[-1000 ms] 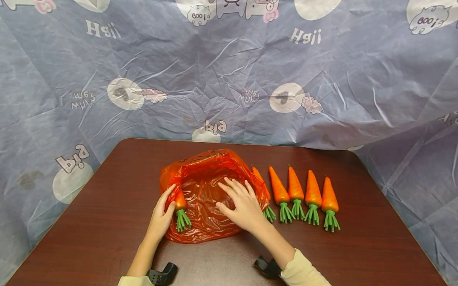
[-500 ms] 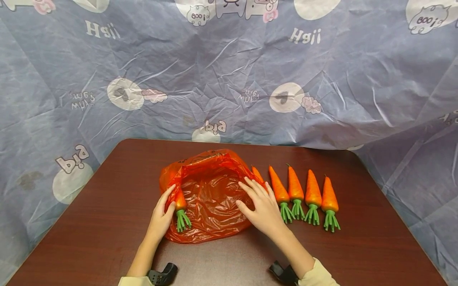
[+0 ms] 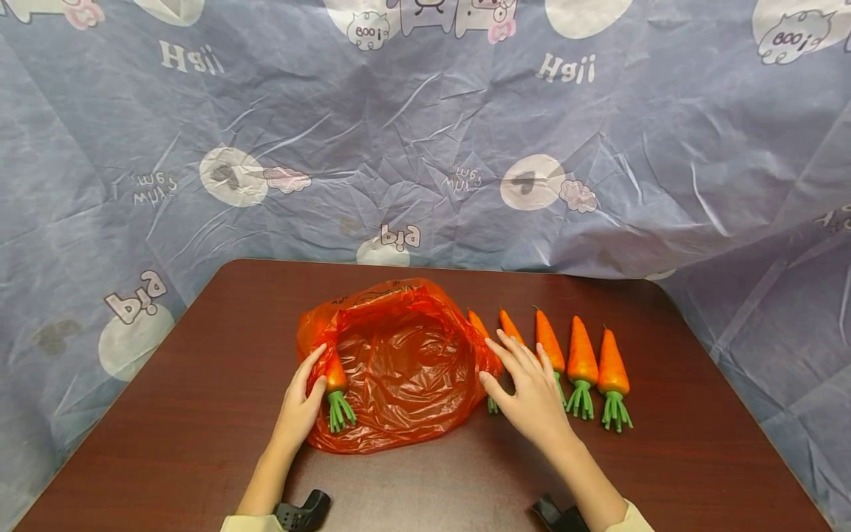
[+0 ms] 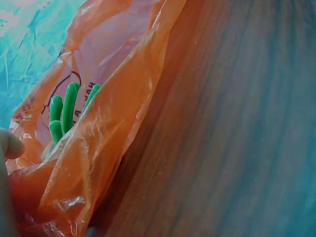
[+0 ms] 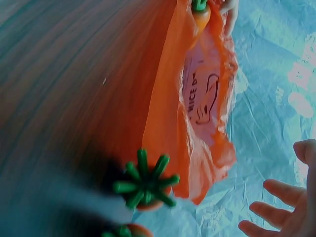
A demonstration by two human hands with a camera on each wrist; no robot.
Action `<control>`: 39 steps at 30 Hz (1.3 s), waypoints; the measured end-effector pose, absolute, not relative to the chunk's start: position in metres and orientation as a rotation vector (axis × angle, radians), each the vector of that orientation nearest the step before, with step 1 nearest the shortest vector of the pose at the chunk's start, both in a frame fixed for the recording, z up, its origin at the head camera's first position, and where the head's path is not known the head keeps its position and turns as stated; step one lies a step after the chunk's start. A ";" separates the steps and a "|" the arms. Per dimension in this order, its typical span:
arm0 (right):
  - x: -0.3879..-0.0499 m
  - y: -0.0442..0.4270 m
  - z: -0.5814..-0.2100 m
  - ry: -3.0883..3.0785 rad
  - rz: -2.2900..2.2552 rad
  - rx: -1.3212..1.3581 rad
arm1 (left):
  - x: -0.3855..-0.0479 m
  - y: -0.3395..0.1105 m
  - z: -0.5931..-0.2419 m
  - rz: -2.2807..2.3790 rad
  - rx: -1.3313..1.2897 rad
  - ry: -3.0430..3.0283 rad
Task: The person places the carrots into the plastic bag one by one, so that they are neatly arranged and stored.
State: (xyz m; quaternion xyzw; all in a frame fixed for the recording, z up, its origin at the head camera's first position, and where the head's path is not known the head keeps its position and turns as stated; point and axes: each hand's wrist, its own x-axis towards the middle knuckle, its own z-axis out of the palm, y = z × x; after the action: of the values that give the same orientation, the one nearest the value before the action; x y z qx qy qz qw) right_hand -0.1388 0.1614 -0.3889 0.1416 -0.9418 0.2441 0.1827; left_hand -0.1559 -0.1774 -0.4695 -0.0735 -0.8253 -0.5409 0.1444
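Patterned cloth (image 3: 399,111) behind; brown desk (image 3: 166,414) before it. Red bag (image 3: 399,414) on desk left of centre, mouth toward near side. Inside, at left: one carrot (image 3: 335,375), green top nearest. Right hand (image 3: 532,391) spread, just right of bag, above the row. Left hand (image 3: 299,403) at bag's left rim, beside that carrot; pinching or merely resting, cannot tell. Right of bag: five more carrots (image 3: 549,340), tops near, leftmost partly hidden by bag.
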 end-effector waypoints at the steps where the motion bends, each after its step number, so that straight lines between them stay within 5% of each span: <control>1: -0.138 0.165 -0.389 -2.656 0.682 0.390 | -0.156 -0.177 -0.469 -1.541 -0.220 -2.384; 8: -0.133 0.186 -0.389 -2.621 0.673 0.334 | -0.146 -0.171 -0.448 -1.616 -0.186 -2.373; 30: -0.133 0.268 -0.395 -2.648 0.716 0.123 | -0.157 -0.178 -0.471 -1.583 -0.190 -2.383; 39: -0.147 0.300 -0.406 -2.694 0.746 0.030 | -0.143 -0.168 -0.442 -1.615 -0.165 -2.399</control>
State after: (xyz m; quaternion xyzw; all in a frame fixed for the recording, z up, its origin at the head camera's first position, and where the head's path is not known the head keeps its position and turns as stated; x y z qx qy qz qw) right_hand -0.1466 0.2998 -0.4065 0.0106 -0.9493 0.2627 0.1724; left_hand -0.1429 -0.1680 -0.4420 -0.0567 -0.8220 -0.5533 0.1222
